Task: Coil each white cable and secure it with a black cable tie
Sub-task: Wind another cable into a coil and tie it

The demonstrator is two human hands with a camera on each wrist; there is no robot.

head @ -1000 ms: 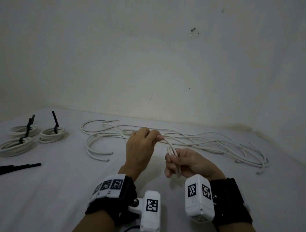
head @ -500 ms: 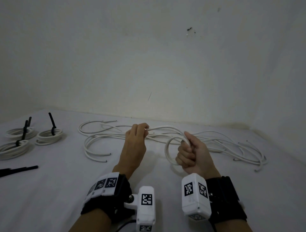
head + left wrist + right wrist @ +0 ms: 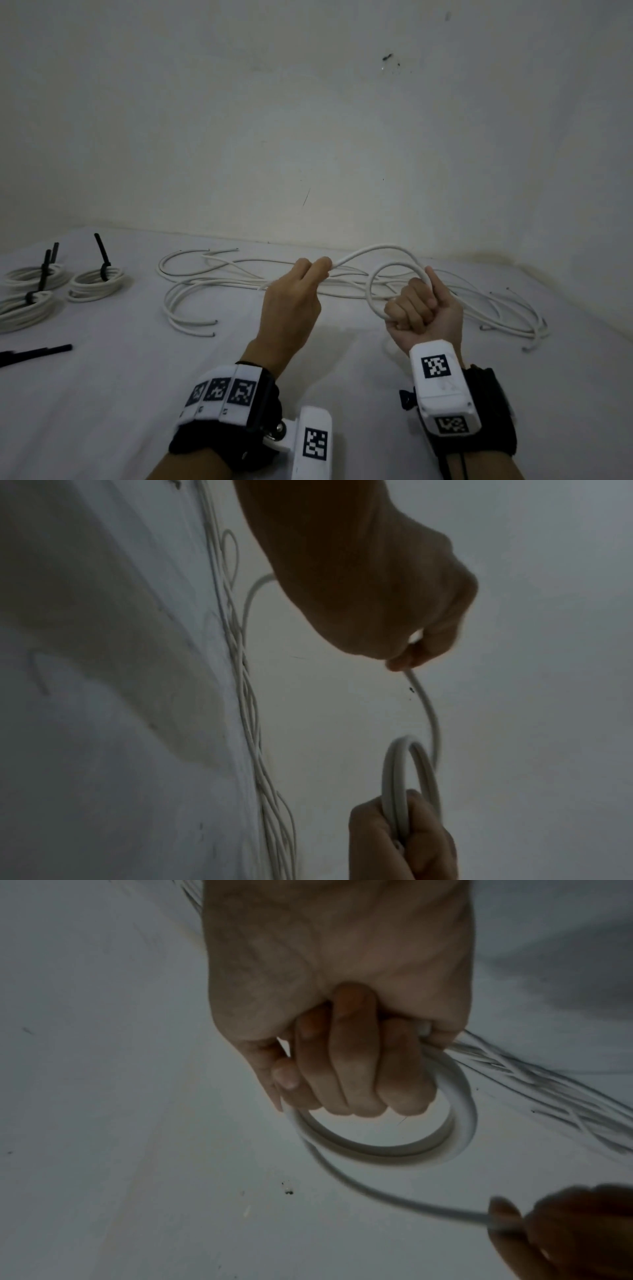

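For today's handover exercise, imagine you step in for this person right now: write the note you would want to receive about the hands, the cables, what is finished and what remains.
Right hand: fist gripping a small started coil of white cable, loops showing in the right wrist view.
Left hand: pinching the same cable's running length, which arcs over to the coil.
Done: three tied coils lie far left on the white surface, each with a black tie.
Spare black ties lie at the left edge.
Left: finish winding this cable, tie it, then work through the loose cables behind the hands.
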